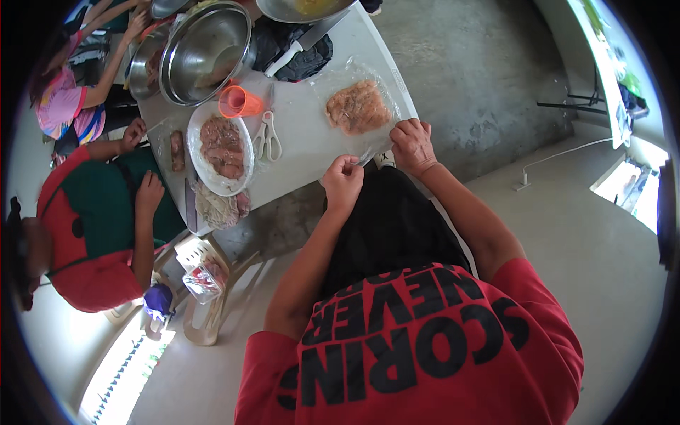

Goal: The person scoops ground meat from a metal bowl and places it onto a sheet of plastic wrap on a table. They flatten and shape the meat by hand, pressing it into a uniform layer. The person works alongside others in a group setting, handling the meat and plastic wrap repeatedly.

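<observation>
A flat slab of pale orange, seasoned raw meat (359, 106) lies on a sheet of clear plastic wrap (370, 149) at the table's right end. My left hand (344, 182) is closed in a pinch on the near edge of this wrap, just off the table's front side. At the table's near right corner, my right hand (413, 144) has its fingers closed on the wrap too. Between both hands the film is stretched and bunched, hanging a little past the table edge. The meat touches neither hand.
On the white table (304, 134) are white-handled scissors (268, 137), an orange cup (239, 103), a white platter (244, 166) of meat, a large steel bowl (205, 53), and a knife (301, 47) on black plastic. A co-worker in a green apron (103, 205) sits at left.
</observation>
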The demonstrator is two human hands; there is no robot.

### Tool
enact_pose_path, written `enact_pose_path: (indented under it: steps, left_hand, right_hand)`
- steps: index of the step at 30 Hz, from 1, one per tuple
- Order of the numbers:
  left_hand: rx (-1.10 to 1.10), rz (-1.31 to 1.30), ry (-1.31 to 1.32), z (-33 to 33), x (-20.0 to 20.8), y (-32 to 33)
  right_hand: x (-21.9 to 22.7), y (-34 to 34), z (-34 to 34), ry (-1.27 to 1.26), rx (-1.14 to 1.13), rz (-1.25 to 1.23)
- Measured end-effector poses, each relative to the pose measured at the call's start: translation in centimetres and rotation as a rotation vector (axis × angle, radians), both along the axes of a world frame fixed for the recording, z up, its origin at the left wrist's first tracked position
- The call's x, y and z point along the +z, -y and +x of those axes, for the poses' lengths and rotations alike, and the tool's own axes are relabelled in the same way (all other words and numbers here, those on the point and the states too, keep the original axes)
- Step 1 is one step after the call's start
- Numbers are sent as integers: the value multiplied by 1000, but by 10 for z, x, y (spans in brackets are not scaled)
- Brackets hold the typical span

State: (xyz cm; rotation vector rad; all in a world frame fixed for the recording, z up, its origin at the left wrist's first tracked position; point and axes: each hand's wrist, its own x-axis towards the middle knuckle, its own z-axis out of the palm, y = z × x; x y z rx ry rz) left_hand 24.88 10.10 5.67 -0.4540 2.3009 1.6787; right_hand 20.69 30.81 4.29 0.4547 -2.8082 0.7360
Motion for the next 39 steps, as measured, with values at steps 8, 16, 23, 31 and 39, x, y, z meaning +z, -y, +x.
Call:
enact_pose_path:
  steps: [8, 16, 23, 31, 39]
  left_hand:
    - [-193, -55, -31, -12, -11, 18]
    - [-334, -78, -32, -19, -16, 27]
    - [-402, -84, 0, -20, -20, 28]
    - [-668, -92, 206, -37, 7, 31]
    - [-690, -669, -487, -92, 19, -16]
  right_hand:
    - [1, 2, 8, -11, -69, 80]
    - [-5, -6, 15, -5, -173, 116]
    - [-7, -21, 21, 58, -204, 133]
    - [-9, -11, -20, 84, -548, -7]
    - [-18, 28, -70, 289, -569, 11]
